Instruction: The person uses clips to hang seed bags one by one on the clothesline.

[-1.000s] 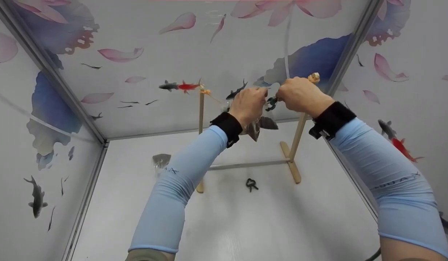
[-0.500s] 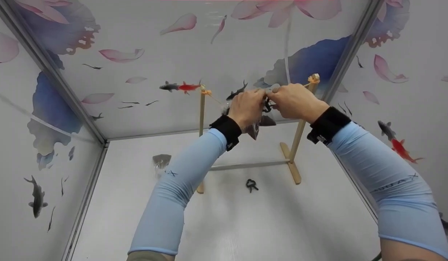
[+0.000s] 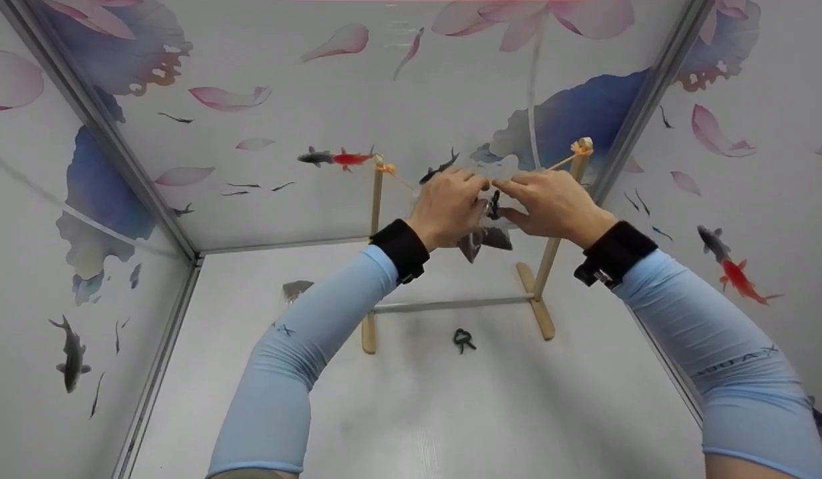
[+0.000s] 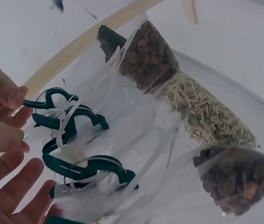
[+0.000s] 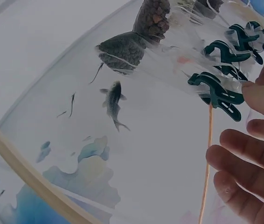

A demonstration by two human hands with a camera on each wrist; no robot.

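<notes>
A row of dark green spring clips (image 4: 87, 165) holds clear plastic bags, hung upside down in both wrist views. One bag has tan pellets (image 4: 209, 109); others have brown stones (image 4: 148, 56) or dark grains (image 5: 122, 49). In the head view, my left hand (image 3: 449, 207) is beside the clips, its loosely spread fingers (image 4: 17, 186) seen in the left wrist view. My right hand (image 3: 557, 205) is at the end clip (image 5: 216, 93). Its thumb touches or nearly touches the clip's handle, while its other fingers (image 5: 241, 172) extend loosely. The contact points are partly hidden.
An orange cord (image 5: 208, 154) is tied to a wooden post (image 3: 550, 256) of a stand with a pale crossbar (image 3: 450, 305). A loose green clip (image 3: 463, 340) lies on the white table (image 3: 411, 412), and another bag (image 3: 296, 289) lies at left. Patterned panels surround the table.
My right hand first moved left with a clip to meet my left hand. Now its thumb and index finger have parted around the clip, and both hands sit slightly lower.
</notes>
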